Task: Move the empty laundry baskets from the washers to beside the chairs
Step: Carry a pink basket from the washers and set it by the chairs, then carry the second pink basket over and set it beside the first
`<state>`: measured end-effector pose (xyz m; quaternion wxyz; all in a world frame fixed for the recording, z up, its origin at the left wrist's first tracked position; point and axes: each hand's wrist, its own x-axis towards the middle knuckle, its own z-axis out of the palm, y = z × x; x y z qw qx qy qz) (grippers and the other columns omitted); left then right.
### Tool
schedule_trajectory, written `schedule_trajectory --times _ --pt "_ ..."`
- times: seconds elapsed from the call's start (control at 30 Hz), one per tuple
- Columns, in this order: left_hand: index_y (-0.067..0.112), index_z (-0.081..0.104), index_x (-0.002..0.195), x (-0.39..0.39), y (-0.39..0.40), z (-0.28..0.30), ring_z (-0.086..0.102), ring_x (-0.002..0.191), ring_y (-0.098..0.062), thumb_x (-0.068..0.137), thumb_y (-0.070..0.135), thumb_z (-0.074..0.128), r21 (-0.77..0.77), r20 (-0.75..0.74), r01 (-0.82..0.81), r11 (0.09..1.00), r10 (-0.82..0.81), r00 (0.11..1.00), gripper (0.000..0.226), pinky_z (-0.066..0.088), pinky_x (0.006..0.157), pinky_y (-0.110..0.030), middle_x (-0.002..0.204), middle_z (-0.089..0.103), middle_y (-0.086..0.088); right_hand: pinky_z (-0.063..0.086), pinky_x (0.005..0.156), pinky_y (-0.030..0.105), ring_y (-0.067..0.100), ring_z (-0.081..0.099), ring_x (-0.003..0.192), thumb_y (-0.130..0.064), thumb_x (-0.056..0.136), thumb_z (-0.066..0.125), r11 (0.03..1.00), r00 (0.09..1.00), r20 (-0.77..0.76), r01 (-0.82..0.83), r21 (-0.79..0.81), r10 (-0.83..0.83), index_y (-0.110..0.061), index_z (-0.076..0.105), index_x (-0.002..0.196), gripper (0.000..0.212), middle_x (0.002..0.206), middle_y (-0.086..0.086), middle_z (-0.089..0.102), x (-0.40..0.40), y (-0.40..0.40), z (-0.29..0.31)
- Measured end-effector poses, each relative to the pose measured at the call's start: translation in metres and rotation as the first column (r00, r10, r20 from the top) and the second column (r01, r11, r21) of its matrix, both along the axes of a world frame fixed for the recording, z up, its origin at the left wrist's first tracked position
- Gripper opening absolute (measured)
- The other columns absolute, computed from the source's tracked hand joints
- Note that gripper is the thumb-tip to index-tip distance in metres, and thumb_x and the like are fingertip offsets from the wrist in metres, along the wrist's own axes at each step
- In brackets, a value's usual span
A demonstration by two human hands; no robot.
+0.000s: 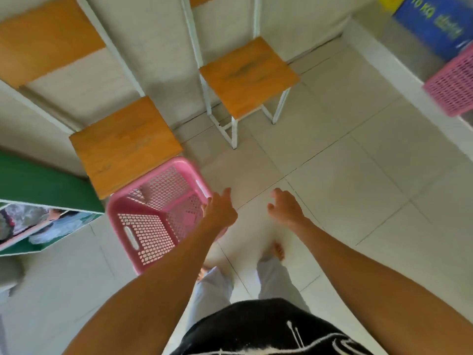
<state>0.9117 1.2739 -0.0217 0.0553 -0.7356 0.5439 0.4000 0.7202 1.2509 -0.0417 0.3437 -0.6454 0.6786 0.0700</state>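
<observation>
An empty pink laundry basket point(151, 221) stands on the floor, tucked against the near wooden chair point(122, 147). My left hand point(220, 211) hovers at the basket's right rim with fingers spread, holding nothing. My right hand point(285, 207) is open above the bare tiles, to the right of the basket. A second wooden chair point(248, 75) stands further back. Another pink basket point(453, 85) sits on a white ledge at the right edge, partly cut off.
White tiled floor point(345, 175) stretches between the chairs and the ledge. A green-and-white shelf unit point(38, 201) stands at the left. A blue sign point(435, 24) is at the top right. My bare feet point(277, 251) are below the hands.
</observation>
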Motion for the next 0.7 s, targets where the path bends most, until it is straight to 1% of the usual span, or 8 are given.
schedule_trajectory --times 0.1,0.23,0.33,0.43,0.53,0.6,0.7 --pt "0.025 0.028 0.149 -0.068 -0.049 0.027 0.049 0.125 -0.038 0.084 0.004 0.051 -0.012 0.028 0.082 0.997 -0.082 0.996 0.073 0.046 0.101 -0.053 0.138 0.043 -0.018 0.046 0.082 0.03 0.028 0.059 0.112 -0.022 0.096 0.053 0.994 0.996 0.024 0.09 -0.058 -0.089 -0.01 0.052 0.132 0.038 0.124 0.013 0.058 -0.068 -0.016 0.02" --pt "0.027 0.029 0.15 -0.172 -0.101 0.056 0.046 0.126 -0.036 0.085 0.005 0.048 -0.056 -0.001 0.195 0.979 -0.195 0.981 0.072 0.047 0.099 -0.047 0.137 0.042 -0.016 0.048 0.091 0.036 0.029 0.058 0.114 -0.023 0.097 0.053 0.965 0.972 0.052 0.233 -0.123 -0.228 -0.012 0.051 0.133 0.037 0.126 0.012 0.057 -0.165 -0.038 0.046" --pt "0.031 0.029 0.15 -0.243 -0.132 0.073 0.046 0.125 -0.036 0.087 0.009 0.045 -0.09 -0.031 0.307 0.948 -0.31 0.95 0.069 0.047 0.099 -0.049 0.139 0.04 -0.014 0.049 0.089 0.037 0.029 0.06 0.11 -0.024 0.098 0.053 0.921 0.937 0.064 0.349 -0.172 -0.343 -0.012 0.051 0.132 0.036 0.124 0.012 0.058 -0.235 -0.052 0.062" --pt "0.033 0.032 0.148 -0.303 -0.161 0.087 0.049 0.122 -0.035 0.087 0.008 0.045 -0.13 -0.076 0.401 0.907 -0.412 0.908 0.068 0.047 0.099 -0.051 0.135 0.042 -0.014 0.049 0.089 0.036 0.028 0.06 0.109 -0.023 0.098 0.053 0.862 0.888 0.086 0.459 -0.216 -0.452 -0.013 0.051 0.133 0.036 0.124 0.011 0.059 -0.294 -0.063 0.074" --pt "0.032 0.034 0.148 -0.353 -0.192 0.098 0.048 0.124 -0.034 0.086 0.008 0.045 -0.15 -0.107 0.465 0.872 -0.482 0.87 0.066 0.045 0.102 -0.052 0.129 0.052 -0.02 0.048 0.089 0.035 0.028 0.06 0.111 -0.023 0.097 0.053 0.792 0.827 0.109 0.56 -0.241 -0.552 -0.014 0.052 0.133 0.037 0.127 0.01 0.059 -0.344 -0.075 0.082" --pt "0.031 0.035 0.147 -0.384 -0.21 0.103 0.05 0.122 -0.035 0.084 0.008 0.044 -0.158 -0.114 0.501 0.851 -0.52 0.846 0.067 0.045 0.101 -0.053 0.125 0.056 -0.023 0.049 0.09 0.036 0.029 0.06 0.112 -0.023 0.097 0.053 0.753 0.793 0.117 0.606 -0.255 -0.598 -0.015 0.052 0.132 0.036 0.127 0.01 0.06 -0.372 -0.082 0.085" --pt "0.033 0.035 0.147 -0.429 -0.237 0.108 0.053 0.12 -0.035 0.079 0.009 0.045 -0.147 -0.134 0.538 0.83 -0.556 0.82 0.073 0.047 0.1 -0.054 0.129 0.054 -0.019 0.048 0.089 0.034 0.029 0.06 0.112 -0.021 0.096 0.054 0.719 0.761 0.11 0.643 -0.264 -0.64 -0.013 0.053 0.132 0.036 0.124 0.01 0.063 -0.41 -0.097 0.086"
